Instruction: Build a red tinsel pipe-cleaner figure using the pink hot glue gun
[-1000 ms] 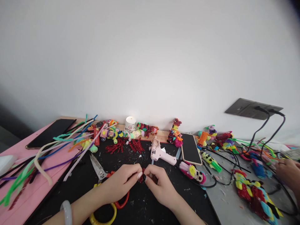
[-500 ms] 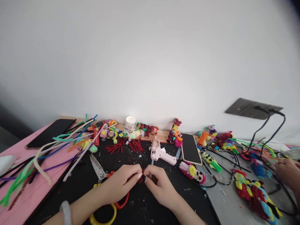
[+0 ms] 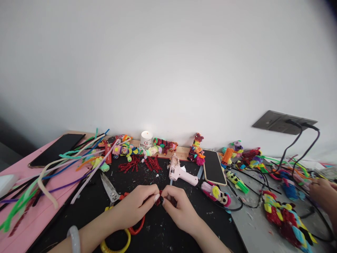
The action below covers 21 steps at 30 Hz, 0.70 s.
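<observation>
My left hand (image 3: pixel 139 202) and my right hand (image 3: pixel 179 209) meet over the black mat (image 3: pixel 158 239), with fingertips pinched close together. Between them shows a bit of red glittery pipe cleaner (image 3: pixel 158 201), mostly hidden by the fingers. Both hands are closed on it. Under my left wrist lie scissors (image 3: pixel 110 189) with red and yellow handles. A pink glue gun (image 3: pixel 183 175) rests just beyond my right hand. Short red glittery pipe cleaner pieces (image 3: pixel 130 164) are piled farther back on the mat.
Loose coloured pipe cleaners (image 3: pixel 68 172) spread across the pink surface at left. A white paper cup (image 3: pixel 146 139) and pipe cleaner dolls (image 3: pixel 197 151) stand along the back. One phone (image 3: pixel 214 167) lies right of the glue gun. Another person's hand (image 3: pixel 322 193) is at far right, near black cables.
</observation>
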Available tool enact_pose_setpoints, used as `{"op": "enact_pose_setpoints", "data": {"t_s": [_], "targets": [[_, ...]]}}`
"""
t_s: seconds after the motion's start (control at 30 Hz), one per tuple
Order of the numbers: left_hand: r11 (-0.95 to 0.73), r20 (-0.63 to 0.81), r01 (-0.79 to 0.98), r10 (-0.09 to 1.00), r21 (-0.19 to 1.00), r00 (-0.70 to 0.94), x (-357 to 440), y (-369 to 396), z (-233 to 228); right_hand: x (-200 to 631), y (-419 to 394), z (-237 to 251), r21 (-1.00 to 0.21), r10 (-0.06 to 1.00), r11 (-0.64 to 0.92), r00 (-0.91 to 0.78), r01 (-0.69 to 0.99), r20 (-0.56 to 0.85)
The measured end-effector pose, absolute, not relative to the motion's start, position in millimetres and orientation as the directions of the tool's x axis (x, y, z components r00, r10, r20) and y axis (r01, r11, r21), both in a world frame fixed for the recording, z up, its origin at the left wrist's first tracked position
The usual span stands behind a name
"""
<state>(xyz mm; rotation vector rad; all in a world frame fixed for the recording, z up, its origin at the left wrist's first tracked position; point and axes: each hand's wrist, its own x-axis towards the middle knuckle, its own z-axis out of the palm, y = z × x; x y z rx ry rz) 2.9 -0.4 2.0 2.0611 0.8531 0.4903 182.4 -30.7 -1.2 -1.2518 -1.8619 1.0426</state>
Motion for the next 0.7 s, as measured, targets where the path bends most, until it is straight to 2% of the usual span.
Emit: {"op": "enact_pose_setpoints", "data": {"t_s": [0.7], "targets": [[-0.432, 0.036, 0.394, 0.709, 0.811, 0.704, 2.7, 0.2, 0.0, 183.3, -30.9, 0.7, -0.864, 0.934, 0.249, -0.345, 0.438, 0.095]]}}
